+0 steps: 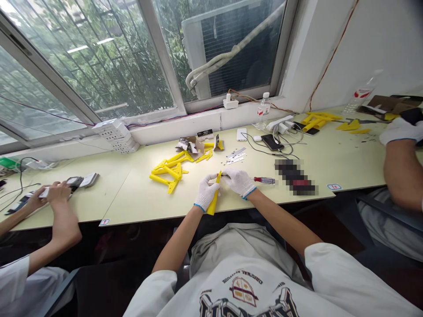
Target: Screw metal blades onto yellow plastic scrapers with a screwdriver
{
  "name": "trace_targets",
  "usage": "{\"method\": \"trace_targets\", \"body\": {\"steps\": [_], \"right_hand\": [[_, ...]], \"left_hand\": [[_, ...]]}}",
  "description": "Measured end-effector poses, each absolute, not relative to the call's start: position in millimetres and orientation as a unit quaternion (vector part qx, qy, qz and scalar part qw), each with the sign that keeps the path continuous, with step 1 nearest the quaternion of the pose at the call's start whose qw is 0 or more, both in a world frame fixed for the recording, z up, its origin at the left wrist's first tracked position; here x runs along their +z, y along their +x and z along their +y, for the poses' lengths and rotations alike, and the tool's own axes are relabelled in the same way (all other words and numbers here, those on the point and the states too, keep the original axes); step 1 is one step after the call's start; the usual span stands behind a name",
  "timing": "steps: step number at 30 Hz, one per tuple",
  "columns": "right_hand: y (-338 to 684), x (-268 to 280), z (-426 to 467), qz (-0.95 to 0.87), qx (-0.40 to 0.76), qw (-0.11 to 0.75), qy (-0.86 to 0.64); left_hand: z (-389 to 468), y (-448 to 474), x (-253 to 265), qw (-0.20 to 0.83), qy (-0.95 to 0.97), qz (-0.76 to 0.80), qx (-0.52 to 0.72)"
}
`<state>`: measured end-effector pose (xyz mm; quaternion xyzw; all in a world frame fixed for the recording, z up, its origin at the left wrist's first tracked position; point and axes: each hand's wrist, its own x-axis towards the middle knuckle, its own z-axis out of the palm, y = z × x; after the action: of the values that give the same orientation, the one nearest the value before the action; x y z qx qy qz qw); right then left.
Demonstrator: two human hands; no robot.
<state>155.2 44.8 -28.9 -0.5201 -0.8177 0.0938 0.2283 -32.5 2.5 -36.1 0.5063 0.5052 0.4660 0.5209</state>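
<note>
While your white-gloved left hand (206, 192) grips tapered yellow plastic piece (213, 204) at pale table's (139, 200) near edge, white-gloved right hand (239, 181) meets its tip (grip unclear); work seemingly unfinished, silvery strips (236, 157) beyond loose.

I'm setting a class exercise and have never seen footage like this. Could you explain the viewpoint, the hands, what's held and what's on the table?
No machine here: a person works in white gloves. The one picture comes from a camera on that person's head, looking forward and down. The left hand holds a yellow piece; the right hand is at its upper end; whether it pinches something there is unclear. On the table lie more yellow parts, flat strips, an opened box and a screwdriver. Co-workers' hands show at both sides.
</note>
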Motion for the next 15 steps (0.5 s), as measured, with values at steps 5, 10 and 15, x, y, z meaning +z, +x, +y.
{"method": "trace_targets", "body": {"steps": [5, 10, 15], "right_hand": [[156.1, -28.5, 43.5, -0.815, 0.097, 0.22, -0.527], [156.7, -26.7, 42.3, -0.813, 0.097, 0.212, -0.534], [154.8, -26.1, 42.6, -0.812, 0.097, 0.207, -0.537]], "left_hand": [[2.4, -31.9, -36.1, 0.52, 0.506, 0.505, 0.467], [3.5, -32.0, -37.5, 0.522, 0.508, 0.499, 0.469], [3.5, -31.9, -37.1, 0.522, 0.506, 0.502, 0.469]]}}
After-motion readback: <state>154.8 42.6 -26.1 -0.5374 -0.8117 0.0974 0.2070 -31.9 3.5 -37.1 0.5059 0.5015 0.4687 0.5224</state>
